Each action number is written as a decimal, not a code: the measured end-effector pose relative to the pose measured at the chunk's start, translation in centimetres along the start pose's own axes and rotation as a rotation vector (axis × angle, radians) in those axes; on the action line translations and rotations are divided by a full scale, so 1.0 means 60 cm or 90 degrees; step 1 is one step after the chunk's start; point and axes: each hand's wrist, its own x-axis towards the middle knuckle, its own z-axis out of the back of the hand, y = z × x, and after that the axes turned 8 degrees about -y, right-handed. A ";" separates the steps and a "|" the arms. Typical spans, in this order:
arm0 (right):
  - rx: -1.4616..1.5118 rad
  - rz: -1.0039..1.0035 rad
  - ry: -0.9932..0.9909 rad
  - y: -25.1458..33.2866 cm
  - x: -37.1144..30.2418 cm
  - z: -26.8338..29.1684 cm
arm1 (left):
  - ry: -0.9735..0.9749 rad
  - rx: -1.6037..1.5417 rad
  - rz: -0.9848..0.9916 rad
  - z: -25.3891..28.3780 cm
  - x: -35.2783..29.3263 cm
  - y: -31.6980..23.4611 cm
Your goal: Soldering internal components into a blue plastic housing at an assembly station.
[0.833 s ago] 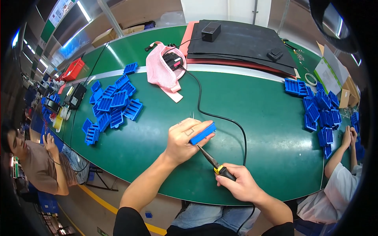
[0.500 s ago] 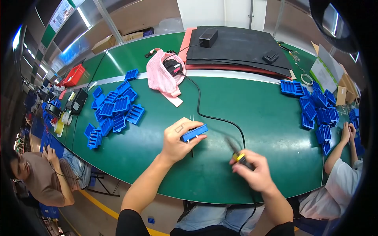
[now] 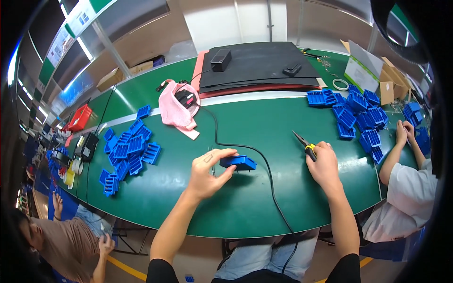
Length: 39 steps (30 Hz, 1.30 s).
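Note:
My left hand [image 3: 205, 175] pinches a blue slotted plastic holder [image 3: 239, 163] between thumb and fingers, just above the green table. Short pins stick out of its underside. Behind the hand, thin metal prongs [image 3: 213, 162] show in part; their kind is not clear. Over the table to the right, my right hand [image 3: 324, 164] is closed round needle-nose pliers [image 3: 309, 149] with black and yellow handles. The pliers' jaws point up and left, well apart from the holder.
A black cable [image 3: 261, 153] crosses the table between my hands from a pink bag [image 3: 172, 106]. Similar blue holders lie in piles at left [image 3: 130, 147] and right [image 3: 356, 111]. Black sheets [image 3: 257, 63] lie at the back. Co-workers sit on both sides.
The view has shifted. My right hand has moved the pliers away from the holder, up and to the right. The holder has tilted in my left hand.

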 end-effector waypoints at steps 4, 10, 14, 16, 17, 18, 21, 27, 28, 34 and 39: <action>-0.158 0.092 -0.106 0.019 -0.001 0.017 | 0.018 -0.042 0.000 -0.018 0.015 -0.022; 0.674 0.079 0.162 0.139 0.009 -0.003 | -0.043 -0.184 0.077 -0.060 0.009 -0.028; 0.603 0.149 0.164 0.147 0.000 -0.031 | 0.028 -0.007 -0.070 -0.049 0.002 -0.008; 0.580 0.171 0.158 0.141 -0.013 -0.042 | 0.083 0.035 -0.098 -0.042 -0.002 -0.007; 0.584 0.170 0.161 0.139 -0.015 -0.044 | 0.085 0.038 -0.093 -0.042 -0.005 -0.008; 0.575 0.166 0.185 0.139 -0.017 -0.043 | 0.098 0.054 -0.085 -0.042 -0.008 -0.009; 0.573 0.174 0.211 0.137 -0.014 -0.038 | 0.121 0.046 -0.044 -0.040 -0.011 -0.008; 0.594 0.210 0.249 0.127 -0.014 -0.042 | 0.168 -0.082 0.099 -0.033 -0.011 -0.007; 0.594 0.199 0.249 0.126 -0.014 -0.041 | 0.179 -0.110 0.131 -0.033 -0.010 -0.007; 0.579 0.126 0.212 0.119 -0.015 -0.042 | 0.200 -0.011 0.044 -0.046 -0.008 -0.005; 0.570 0.144 0.193 0.122 -0.016 -0.038 | 0.197 0.040 -0.005 -0.054 -0.020 0.000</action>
